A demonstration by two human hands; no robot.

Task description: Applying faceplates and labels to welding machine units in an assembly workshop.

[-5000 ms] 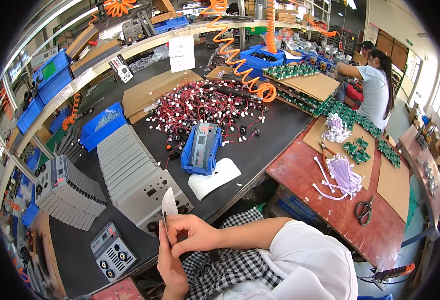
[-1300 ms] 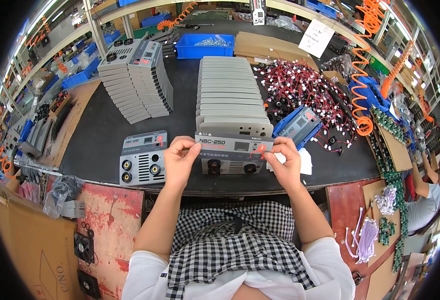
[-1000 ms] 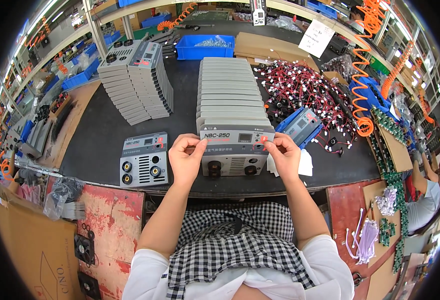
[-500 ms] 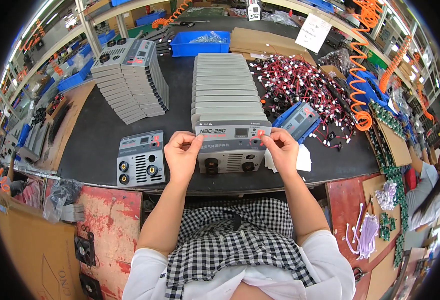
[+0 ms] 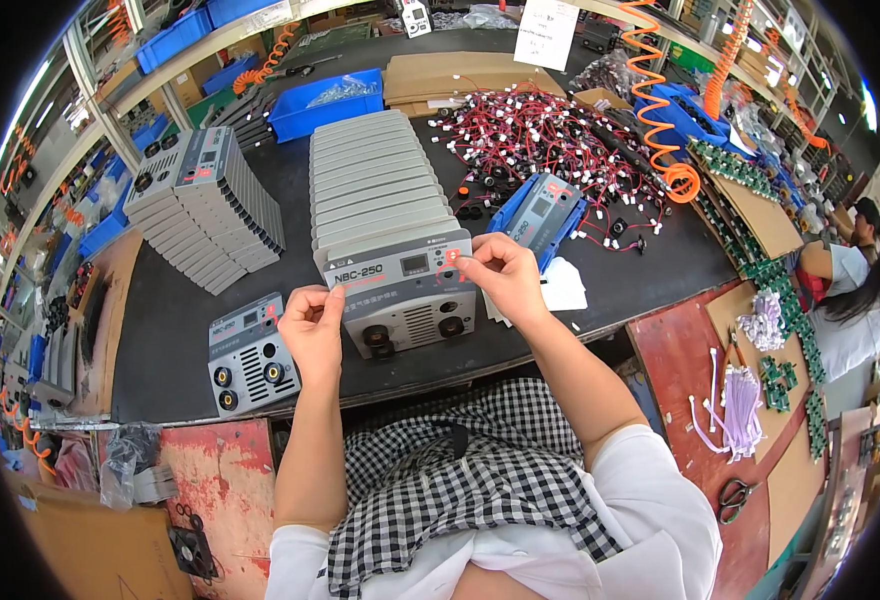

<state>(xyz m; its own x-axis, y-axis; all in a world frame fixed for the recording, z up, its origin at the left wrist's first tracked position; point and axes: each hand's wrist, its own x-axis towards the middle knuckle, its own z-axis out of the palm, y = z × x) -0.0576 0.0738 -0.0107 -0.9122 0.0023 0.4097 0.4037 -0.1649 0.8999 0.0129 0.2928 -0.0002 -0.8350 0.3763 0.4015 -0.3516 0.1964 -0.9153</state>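
Note:
A grey welding-machine front panel [image 5: 415, 318] stands upright before me, with a dark upper band, a small display window and black round sockets below. At its left edge, my left hand [image 5: 312, 328] is closed, thumb and curled fingertips meeting at the band's corner. Thumb and forefinger of my right hand [image 5: 505, 278] pinch the band's right end beside a red mark. Directly behind runs a long row of similar grey panels [image 5: 372, 180]. To the left, close to the table's front edge, lies another panel [image 5: 253, 355] with brass-centred sockets.
Stacked panels [image 5: 200, 215] rise at the left. A blue bin [image 5: 325, 105] stands behind. Right of the row, another panel [image 5: 543, 212] rests on a blue tray, near white paper [image 5: 562, 288] and heaped red-black wires [image 5: 550, 130]. An orange coiled hose [image 5: 650, 100] hangs at right.
The whole view has turned, so the table's things appear farther left and slightly tilted. Both hands stay at the same panel's two ends.

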